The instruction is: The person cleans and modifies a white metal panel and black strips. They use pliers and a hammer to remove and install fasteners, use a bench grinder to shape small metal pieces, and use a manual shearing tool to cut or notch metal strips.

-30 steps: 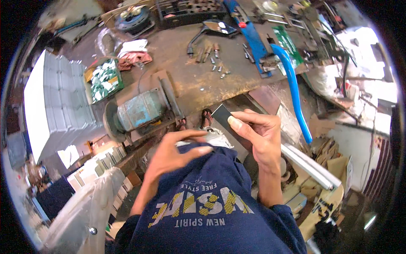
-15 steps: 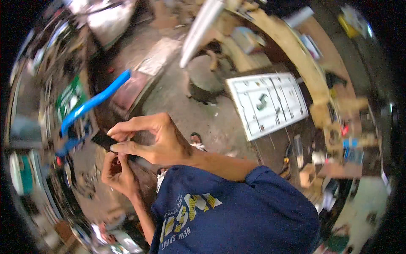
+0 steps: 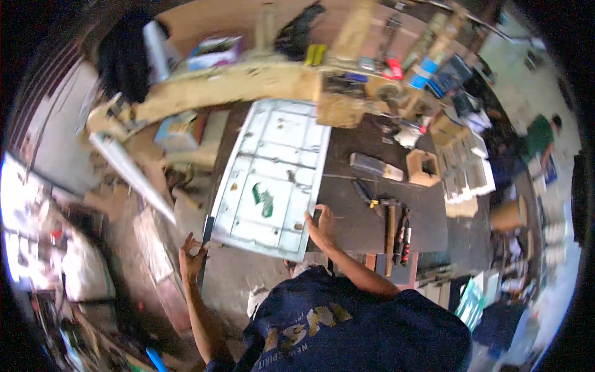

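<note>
My left hand is closed around a thin dark strip, which stands nearly upright beside the lower left corner of a white panel. The panel lies tilted on a dark worktable. Ribs and small fittings mark its face, with a green patch near the middle. My right hand is at the panel's lower right edge. Its thumb and forefinger are apart, the thumb tip over the edge. A dark gap shows between them; whether the fingers touch the panel I cannot tell.
Right of the panel, the worktable bears a hammer, other hand tools, a wooden-handled brush-like tool and an open wooden box. A pale plank shelf crosses behind. A long white piece leans at left. Another person is far right.
My view has swung right, from the cluttered floor to the worktable. My hands, close together on a dark piece before, are now apart; the left has the dark strip, the right is at the panel.
</note>
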Demonstrator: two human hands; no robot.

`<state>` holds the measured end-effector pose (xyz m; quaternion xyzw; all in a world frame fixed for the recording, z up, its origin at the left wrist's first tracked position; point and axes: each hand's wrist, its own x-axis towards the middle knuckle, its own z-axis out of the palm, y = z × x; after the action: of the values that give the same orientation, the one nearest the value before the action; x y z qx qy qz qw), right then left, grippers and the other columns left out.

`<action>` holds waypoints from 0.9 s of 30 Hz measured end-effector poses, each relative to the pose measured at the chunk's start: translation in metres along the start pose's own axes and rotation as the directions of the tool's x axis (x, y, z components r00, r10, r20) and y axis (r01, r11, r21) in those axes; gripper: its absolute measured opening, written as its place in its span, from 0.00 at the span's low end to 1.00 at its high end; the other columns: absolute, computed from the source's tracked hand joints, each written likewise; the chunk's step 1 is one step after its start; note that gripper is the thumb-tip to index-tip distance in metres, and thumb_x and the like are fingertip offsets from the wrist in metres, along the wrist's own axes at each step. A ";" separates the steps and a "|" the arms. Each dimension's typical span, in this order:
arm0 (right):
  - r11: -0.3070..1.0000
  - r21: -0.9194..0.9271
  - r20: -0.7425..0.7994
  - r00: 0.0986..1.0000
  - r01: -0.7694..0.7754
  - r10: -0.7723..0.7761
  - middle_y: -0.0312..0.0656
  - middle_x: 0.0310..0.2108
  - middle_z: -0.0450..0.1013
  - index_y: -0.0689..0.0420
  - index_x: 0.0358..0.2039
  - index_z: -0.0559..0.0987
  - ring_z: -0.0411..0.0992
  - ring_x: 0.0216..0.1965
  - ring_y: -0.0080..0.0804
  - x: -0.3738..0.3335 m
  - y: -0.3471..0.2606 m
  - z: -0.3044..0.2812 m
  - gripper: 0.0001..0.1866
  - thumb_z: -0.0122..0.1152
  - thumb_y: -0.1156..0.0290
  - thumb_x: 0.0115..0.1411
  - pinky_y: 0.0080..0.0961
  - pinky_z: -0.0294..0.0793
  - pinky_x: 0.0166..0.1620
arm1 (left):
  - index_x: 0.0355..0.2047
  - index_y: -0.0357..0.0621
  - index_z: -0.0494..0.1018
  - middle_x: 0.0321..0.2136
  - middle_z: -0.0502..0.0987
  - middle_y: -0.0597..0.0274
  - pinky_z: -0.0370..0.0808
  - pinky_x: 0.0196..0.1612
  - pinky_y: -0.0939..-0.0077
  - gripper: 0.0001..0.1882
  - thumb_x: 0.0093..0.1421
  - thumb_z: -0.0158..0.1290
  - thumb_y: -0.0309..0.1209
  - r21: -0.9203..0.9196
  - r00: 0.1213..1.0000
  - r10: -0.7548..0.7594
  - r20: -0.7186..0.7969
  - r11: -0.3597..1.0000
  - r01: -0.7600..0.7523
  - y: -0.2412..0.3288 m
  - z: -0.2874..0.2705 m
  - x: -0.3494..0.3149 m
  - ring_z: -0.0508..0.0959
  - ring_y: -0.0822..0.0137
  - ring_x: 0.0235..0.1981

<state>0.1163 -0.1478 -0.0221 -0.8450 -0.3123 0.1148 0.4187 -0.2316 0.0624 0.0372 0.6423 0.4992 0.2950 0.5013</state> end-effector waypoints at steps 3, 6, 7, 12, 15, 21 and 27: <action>0.991 0.103 -0.012 0.996 -0.083 0.085 0.51 0.52 0.63 0.58 0.55 0.63 0.64 0.54 0.49 0.010 -0.003 0.023 0.36 0.47 0.37 0.64 0.46 0.63 0.56 | 0.28 0.32 0.75 0.46 0.77 0.49 0.84 0.30 0.66 0.06 0.53 0.63 0.19 0.184 0.956 0.199 0.216 0.953 -0.240 -0.050 -0.009 0.065 0.80 0.65 0.40; 0.920 0.310 0.051 0.970 -0.241 0.237 0.52 0.49 0.65 0.59 0.53 0.64 0.63 0.53 0.46 0.014 -0.028 0.020 0.34 0.50 0.40 0.64 0.44 0.60 0.57 | 0.28 0.29 0.74 0.40 0.79 0.52 0.85 0.33 0.67 0.09 0.52 0.64 0.19 0.341 0.875 -0.217 0.432 0.938 0.064 -0.026 0.009 0.102 0.79 0.67 0.40; 0.915 0.316 0.024 0.966 -0.251 0.256 0.52 0.49 0.65 0.59 0.53 0.64 0.63 0.53 0.46 0.015 -0.036 0.020 0.34 0.50 0.40 0.64 0.44 0.60 0.57 | 0.28 0.29 0.74 0.40 0.79 0.52 0.85 0.33 0.67 0.09 0.52 0.64 0.19 0.346 0.864 -0.207 0.459 0.937 0.041 -0.027 0.009 0.106 0.79 0.67 0.40; 0.914 0.222 -0.109 0.923 -0.339 0.369 0.53 0.52 0.63 0.57 0.56 0.66 0.61 0.54 0.54 0.019 -0.054 0.040 0.29 0.51 0.48 0.64 0.52 0.56 0.59 | 0.31 0.27 0.75 0.38 0.79 0.53 0.84 0.35 0.69 0.10 0.51 0.65 0.20 0.194 0.785 -0.131 0.606 0.981 0.014 0.005 -0.004 0.101 0.80 0.68 0.30; 0.954 -0.083 -0.190 0.945 -0.287 0.268 0.54 0.57 0.60 0.53 0.63 0.63 0.59 0.59 0.56 0.039 -0.026 0.049 0.28 0.53 0.59 0.64 0.54 0.56 0.61 | 0.32 0.26 0.75 0.36 0.79 0.55 0.83 0.34 0.73 0.11 0.52 0.64 0.21 0.048 0.658 -0.280 0.699 0.936 0.348 -0.014 -0.009 0.112 0.79 0.69 0.25; 0.978 -0.013 -0.065 0.976 0.207 -0.207 0.44 0.53 0.68 0.51 0.55 0.72 0.68 0.52 0.37 0.121 0.030 -0.044 0.20 0.58 0.69 0.62 0.35 0.70 0.51 | 0.55 0.45 0.74 0.42 0.82 0.57 0.75 0.47 0.62 0.25 0.60 0.58 0.43 0.287 0.264 -0.150 0.953 0.731 -0.619 -0.014 0.057 0.132 0.81 0.64 0.41; 0.960 0.171 -0.477 0.834 -0.222 0.278 0.46 0.35 0.79 0.57 0.37 0.81 0.79 0.37 0.31 0.101 0.013 -0.160 0.07 0.61 0.68 0.62 0.26 0.75 0.40 | 0.54 0.39 0.72 0.33 0.82 0.55 0.79 0.44 0.60 0.23 0.62 0.57 0.37 0.181 0.317 -0.250 0.915 0.956 0.232 0.037 0.079 0.125 0.82 0.62 0.38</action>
<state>0.2735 -0.1930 0.0744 -0.8554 -0.0742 -0.0356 0.5114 -0.1086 0.1524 0.0311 0.6178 0.2196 -0.2022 0.7274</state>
